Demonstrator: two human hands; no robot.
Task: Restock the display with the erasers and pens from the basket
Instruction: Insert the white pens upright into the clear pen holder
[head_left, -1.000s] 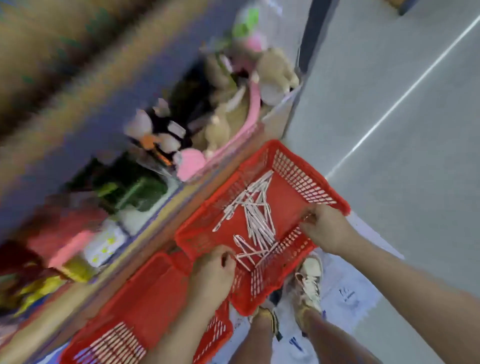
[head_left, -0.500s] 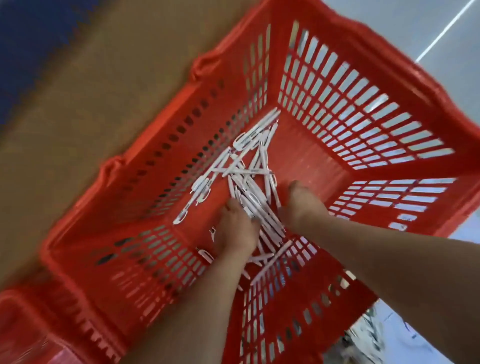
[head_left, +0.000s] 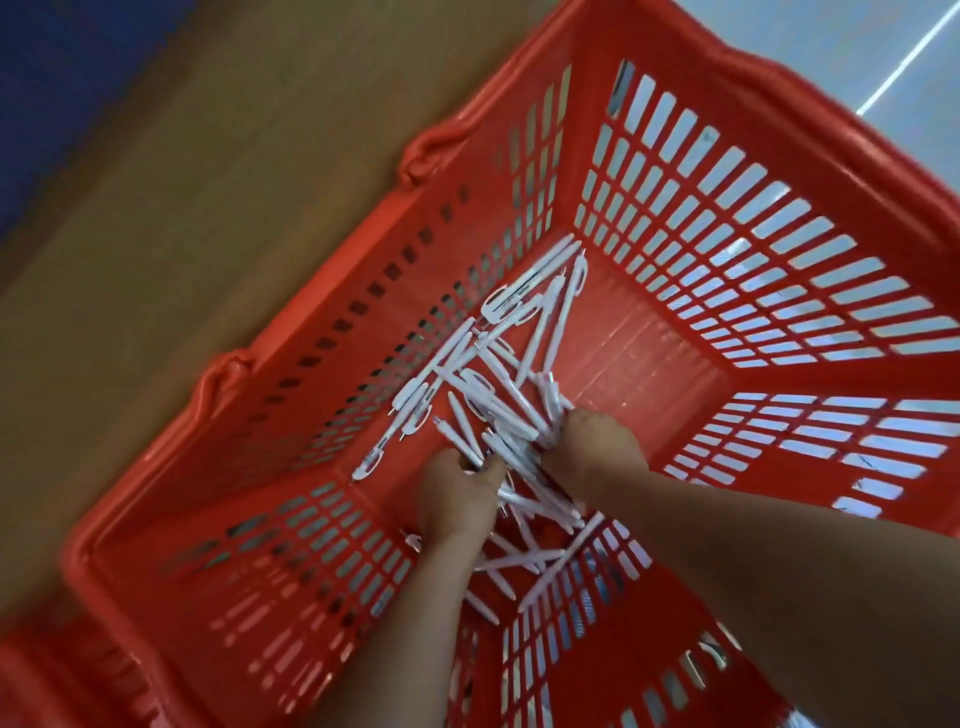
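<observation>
A red slotted plastic basket (head_left: 753, 291) fills the view, seen from straight above. Several white pens (head_left: 498, 374) lie in a loose heap on its floor. Both my hands are down inside it. My left hand (head_left: 454, 499) curls its fingers round a few pens at the near side of the heap. My right hand (head_left: 597, 447) grips a bunch of pens at the heap's right side. More pens lie under and behind my forearms. No erasers show.
A tan wooden shelf board (head_left: 182, 208) runs along the basket's left side, with a blue surface (head_left: 47, 78) beyond it. Part of a second red basket (head_left: 47, 680) shows at the bottom left. Grey floor (head_left: 831, 31) lies at the top right.
A second ago my hands held the basket's rim beside the toy shelf. The view dropped into the basket, both hands reached the pens, and they have closed on bunches of them.
</observation>
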